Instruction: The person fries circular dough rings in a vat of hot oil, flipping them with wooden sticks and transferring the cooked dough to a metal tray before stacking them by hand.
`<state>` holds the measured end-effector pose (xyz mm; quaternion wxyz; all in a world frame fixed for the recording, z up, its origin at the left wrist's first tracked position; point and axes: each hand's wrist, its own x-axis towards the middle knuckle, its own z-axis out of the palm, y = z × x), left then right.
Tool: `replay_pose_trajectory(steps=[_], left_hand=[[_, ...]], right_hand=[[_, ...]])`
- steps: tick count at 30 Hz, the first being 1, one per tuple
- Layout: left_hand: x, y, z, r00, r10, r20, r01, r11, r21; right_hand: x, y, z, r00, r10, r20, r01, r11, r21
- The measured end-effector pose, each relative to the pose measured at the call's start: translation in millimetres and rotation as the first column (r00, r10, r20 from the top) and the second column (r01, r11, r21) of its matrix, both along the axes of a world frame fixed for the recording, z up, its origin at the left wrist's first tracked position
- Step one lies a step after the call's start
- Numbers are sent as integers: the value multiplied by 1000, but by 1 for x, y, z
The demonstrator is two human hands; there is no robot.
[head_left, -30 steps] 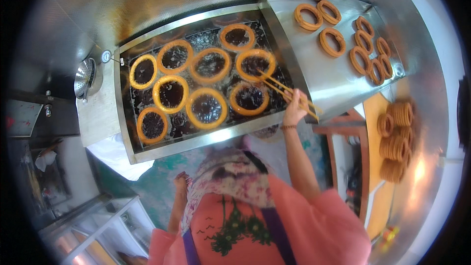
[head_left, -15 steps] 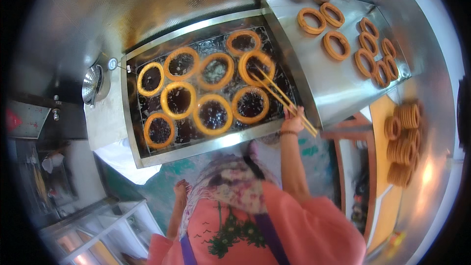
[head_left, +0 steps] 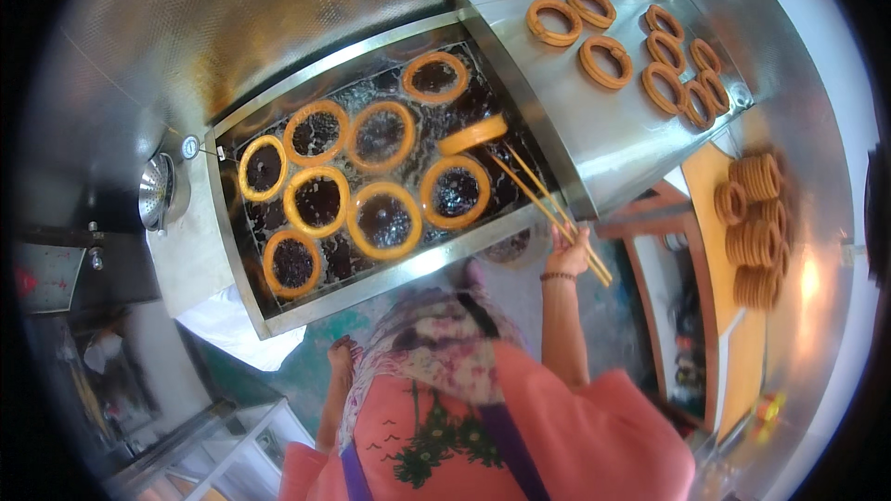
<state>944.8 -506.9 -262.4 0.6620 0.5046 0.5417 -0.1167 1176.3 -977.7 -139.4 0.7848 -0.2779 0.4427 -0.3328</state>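
My right hand (head_left: 568,249) is closed around a pair of long wooden chopsticks (head_left: 535,195), with a bracelet at the wrist. Their tips reach into a wide metal fryer (head_left: 429,263) of dark oil, beside a golden dough ring (head_left: 473,134) tipped up nearly on edge. Whether the tips grip this ring or only push it, I cannot tell. Several other dough rings float flat around it, one (head_left: 455,193) just in front and one (head_left: 434,78) behind. My left hand (head_left: 342,353) hangs low by my apron, fingers loosely curled, with nothing seen in them.
Browner fried rings (head_left: 606,62) lie on a metal draining tray (head_left: 594,121) at the fryer's right. More rings stand stacked (head_left: 754,243) on a wooden shelf farther right. A perforated metal strainer (head_left: 156,190) and a dial thermometer (head_left: 190,147) are at the left.
The ring by the chopsticks has gone from lying flat to tilted nearly on edge. My right hand sits slightly lower and farther right. The whole view has shifted.
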Motion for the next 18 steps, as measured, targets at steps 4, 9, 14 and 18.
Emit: replay_pose_trajectory(steps=[4, 9, 14, 18], left_hand=[[2, 7, -9, 997, 63, 37, -58, 991, -119], [2, 1, -13, 992, -122, 12, 121, 991, 58], [-16, -1, -30, 991, -131, 14, 129, 989, 71], [-25, -5, -44, 992, -121, 42, 118, 991, 65]], right_hand=[[-6, 4, 1, 999, -34, 21, 35, 997, -74], [1, 11, 25, 998, -2, -57, -15, 954, -299], [10, 20, 54, 989, 97, -111, -139, 859, -493], [24, 24, 60, 987, 116, -109, -157, 823, -546]])
